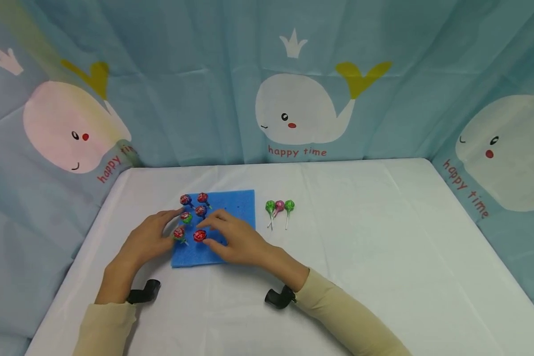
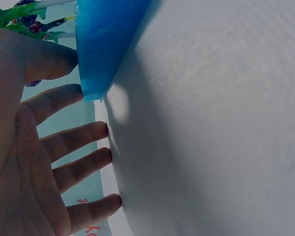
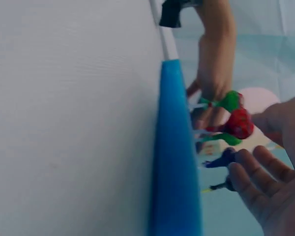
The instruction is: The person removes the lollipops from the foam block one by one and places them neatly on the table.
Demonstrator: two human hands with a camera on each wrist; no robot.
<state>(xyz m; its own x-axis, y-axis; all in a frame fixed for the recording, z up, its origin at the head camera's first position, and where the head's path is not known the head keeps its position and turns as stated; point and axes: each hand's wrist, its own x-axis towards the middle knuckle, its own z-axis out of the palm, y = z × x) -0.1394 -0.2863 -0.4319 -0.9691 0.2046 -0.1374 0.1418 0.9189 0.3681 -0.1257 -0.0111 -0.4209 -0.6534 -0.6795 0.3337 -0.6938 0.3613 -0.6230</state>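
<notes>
A blue foam block (image 1: 240, 203) lies on the table with several wrapped lollipops stuck upright in its left half. Among them are a red lollipop (image 1: 200, 236) near the front and a red-and-green one (image 1: 179, 233) at the left edge. My left hand (image 1: 148, 237) is at the block's left side; in the left wrist view its thumb and index fingertips touch the foam edge (image 2: 101, 54). Over the block, my right hand (image 1: 238, 240) has its fingers spread. Its thumb is beside the red lollipop (image 3: 240, 124) in the right wrist view; whether they touch I cannot tell.
Right of the block, two green lollipops (image 1: 289, 205) and a pink one (image 1: 279, 206) lie on the white tablecloth (image 1: 382, 257). Small holes dot the foam's right part. A blue curtain (image 1: 196, 113) with whale prints borders the table at the back and sides.
</notes>
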